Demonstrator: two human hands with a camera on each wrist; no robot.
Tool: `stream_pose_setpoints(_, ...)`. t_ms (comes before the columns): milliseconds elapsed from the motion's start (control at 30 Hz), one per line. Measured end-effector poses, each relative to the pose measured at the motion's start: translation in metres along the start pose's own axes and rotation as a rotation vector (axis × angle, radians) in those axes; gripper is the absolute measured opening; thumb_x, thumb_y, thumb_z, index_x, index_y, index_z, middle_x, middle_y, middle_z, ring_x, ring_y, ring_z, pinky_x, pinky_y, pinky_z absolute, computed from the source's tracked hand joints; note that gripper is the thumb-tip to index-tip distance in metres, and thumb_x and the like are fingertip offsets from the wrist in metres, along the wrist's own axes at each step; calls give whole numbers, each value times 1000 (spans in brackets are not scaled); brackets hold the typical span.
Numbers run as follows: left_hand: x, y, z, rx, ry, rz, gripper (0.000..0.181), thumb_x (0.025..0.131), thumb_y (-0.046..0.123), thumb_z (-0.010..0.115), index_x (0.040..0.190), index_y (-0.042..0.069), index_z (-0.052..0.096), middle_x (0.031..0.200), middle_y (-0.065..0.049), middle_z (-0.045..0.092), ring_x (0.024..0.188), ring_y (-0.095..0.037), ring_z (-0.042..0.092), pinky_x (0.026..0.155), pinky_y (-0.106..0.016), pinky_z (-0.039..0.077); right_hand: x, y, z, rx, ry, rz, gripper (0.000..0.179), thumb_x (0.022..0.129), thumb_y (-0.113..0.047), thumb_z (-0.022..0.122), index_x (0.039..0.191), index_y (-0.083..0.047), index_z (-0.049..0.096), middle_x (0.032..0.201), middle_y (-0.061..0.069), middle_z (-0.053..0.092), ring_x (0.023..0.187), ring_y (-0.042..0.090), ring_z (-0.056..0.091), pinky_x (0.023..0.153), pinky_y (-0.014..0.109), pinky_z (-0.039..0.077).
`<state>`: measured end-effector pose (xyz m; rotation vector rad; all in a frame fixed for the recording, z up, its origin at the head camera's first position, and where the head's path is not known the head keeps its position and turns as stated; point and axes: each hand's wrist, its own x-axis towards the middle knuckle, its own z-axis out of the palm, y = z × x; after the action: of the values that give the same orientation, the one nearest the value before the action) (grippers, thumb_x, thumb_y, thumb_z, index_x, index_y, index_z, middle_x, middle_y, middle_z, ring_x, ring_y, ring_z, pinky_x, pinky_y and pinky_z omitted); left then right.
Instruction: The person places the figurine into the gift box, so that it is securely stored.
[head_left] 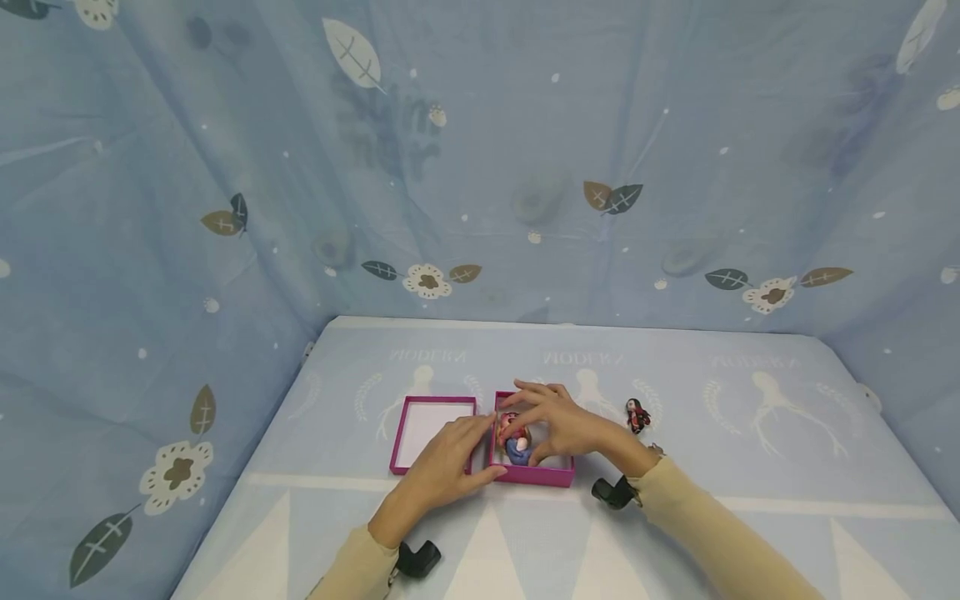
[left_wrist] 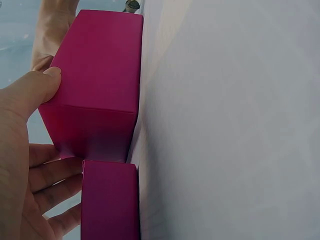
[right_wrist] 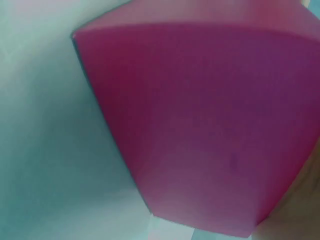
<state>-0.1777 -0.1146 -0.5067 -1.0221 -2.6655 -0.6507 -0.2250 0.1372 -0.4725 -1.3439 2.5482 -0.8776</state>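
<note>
A deep magenta open box [head_left: 536, 476] with a pale inside stands on the table; its front wall fills much of the left wrist view. My left hand [head_left: 442, 462] holds its near left corner, the thumb on the front wall and the fingers along the left side. Inside the box lies a small figurine [head_left: 517, 452] with reddish hair and a blue lower part. Reaching in from the right, my right hand [head_left: 562, 421] has its thumb and fingers bent around the figurine, partly covering it. Only the magenta box wall [right_wrist: 200, 115] shows in the right wrist view, without the fingertips.
A shallow magenta tray or lid [head_left: 431, 429] with a white inside lies just left of the box. Right of the box is a small black-and-red figurine [head_left: 637, 415]. Near the right wrist a small object [head_left: 657, 449] is mostly hidden. Blue patterned cloth [head_left: 480, 167] hangs behind the table.
</note>
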Motion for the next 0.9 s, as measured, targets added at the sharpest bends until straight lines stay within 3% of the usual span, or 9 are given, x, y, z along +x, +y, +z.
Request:
stream_pose_setpoints(333,0,-2,1,-7,5,18,79,88,60,62,144,7,47,137,-6,59,128,-24,54,109,-45,44,0,-6,2,-49,-17,33,53,64,-18,91,112,-32,74,143,3,52,145,44,23,106,63,22)
stream_pose_setpoints(700,-1,-1,1,13,6,25,79,88,59,62,146,8,44,136,-6,59,128,-24,54,108,-45,45,3,-7,-1,-43,-117,91,47,67,-13,88,109,-30,75,146,8,47,147,46,13,110,67,18)
stream_pose_setpoints(900,-1,-1,1,19,15,33,79,88,59,62,146,8,45,135,-5,60,128,-24,54,108,-45,45,4,-10,-1,-87,-123,118,43,67,-13,88,105,-31,76,145,7,48,147,45,14,109,67,18)
